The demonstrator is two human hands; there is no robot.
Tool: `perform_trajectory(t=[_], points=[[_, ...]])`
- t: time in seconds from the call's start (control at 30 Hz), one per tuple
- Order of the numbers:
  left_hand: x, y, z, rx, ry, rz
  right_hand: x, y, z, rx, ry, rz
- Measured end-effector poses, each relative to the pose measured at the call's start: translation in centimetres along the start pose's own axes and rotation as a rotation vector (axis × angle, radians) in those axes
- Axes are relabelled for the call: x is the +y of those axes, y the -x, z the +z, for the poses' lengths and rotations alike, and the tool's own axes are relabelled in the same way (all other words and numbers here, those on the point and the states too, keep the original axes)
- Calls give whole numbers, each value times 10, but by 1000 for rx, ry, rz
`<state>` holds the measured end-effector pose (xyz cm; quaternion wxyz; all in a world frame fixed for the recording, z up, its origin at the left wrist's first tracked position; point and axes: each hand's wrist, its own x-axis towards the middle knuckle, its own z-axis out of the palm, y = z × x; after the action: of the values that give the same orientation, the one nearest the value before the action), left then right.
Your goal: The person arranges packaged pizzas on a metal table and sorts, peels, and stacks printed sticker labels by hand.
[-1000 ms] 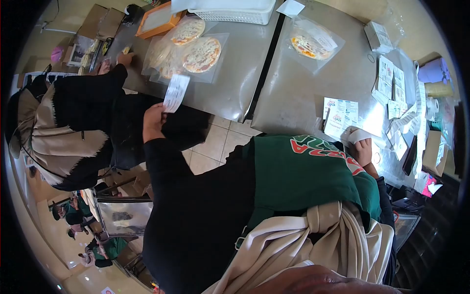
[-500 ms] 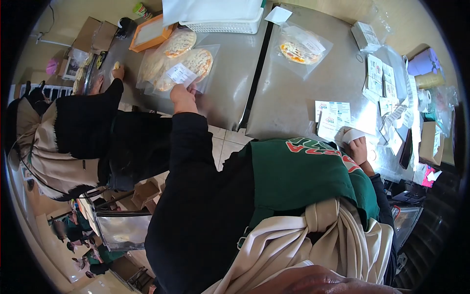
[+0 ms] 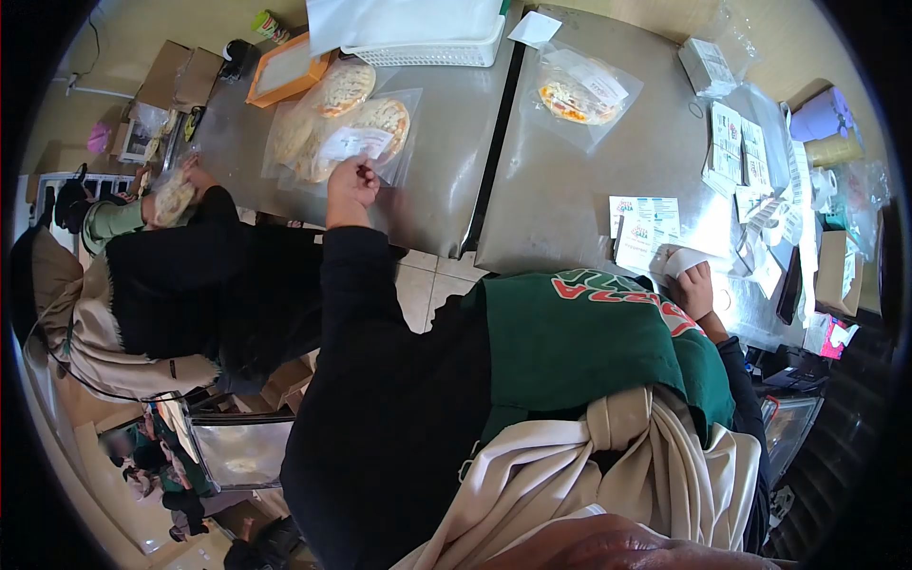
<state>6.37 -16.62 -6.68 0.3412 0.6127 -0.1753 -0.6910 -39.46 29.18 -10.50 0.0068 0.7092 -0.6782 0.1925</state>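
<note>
On the steel table, several pizzas in clear bags (image 3: 388,122) lie overlapped at the left, with a white printed label (image 3: 355,143) over the nearest bag. My left hand (image 3: 352,183) is at the lower edge of that label. Its fingers are curled, and whether they pinch anything is hidden. At the right, near the front edge, my right hand (image 3: 694,288) grips a white piece of paper (image 3: 684,260), partly covered by my fingers. Printed leaflets (image 3: 645,226) lie just beyond that hand.
Another bagged pizza (image 3: 581,92) lies across the dark table seam. A white basket (image 3: 427,52) and an orange box (image 3: 288,71) stand at the back. Stacked cards (image 3: 739,142) and a long paper strip (image 3: 801,209) lie right. A co-worker (image 3: 157,285) at left holds a bagged item (image 3: 174,199).
My left hand has shifted slightly and its fingers have curled in; the label's outline now looks bent. The co-worker has raised a bagged item off the table. My right hand stays put.
</note>
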Motion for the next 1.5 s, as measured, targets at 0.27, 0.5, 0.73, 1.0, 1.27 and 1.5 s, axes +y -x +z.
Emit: perform_trajectory(t=[0.27,0.5,0.73,1.0,1.27,1.5], points=[[-6,17,25,-249,-15,-247,-3,-4,-2,18,4,-18],[-43,32,60,94,166,137,-5,-5,-4,11,-13,-11],[-21,6,56,-16,102,130,-4,-5,-2,30,-16,15],[-31,19,48,85,-564,101,-5,-7,-6,34,-9,6],[-27,55,28,841,-1575,1740,-4,-6,-6,21,-42,0],[60,100,87,444,-1730,1906,-8,-12,-12,79,-3,-17]])
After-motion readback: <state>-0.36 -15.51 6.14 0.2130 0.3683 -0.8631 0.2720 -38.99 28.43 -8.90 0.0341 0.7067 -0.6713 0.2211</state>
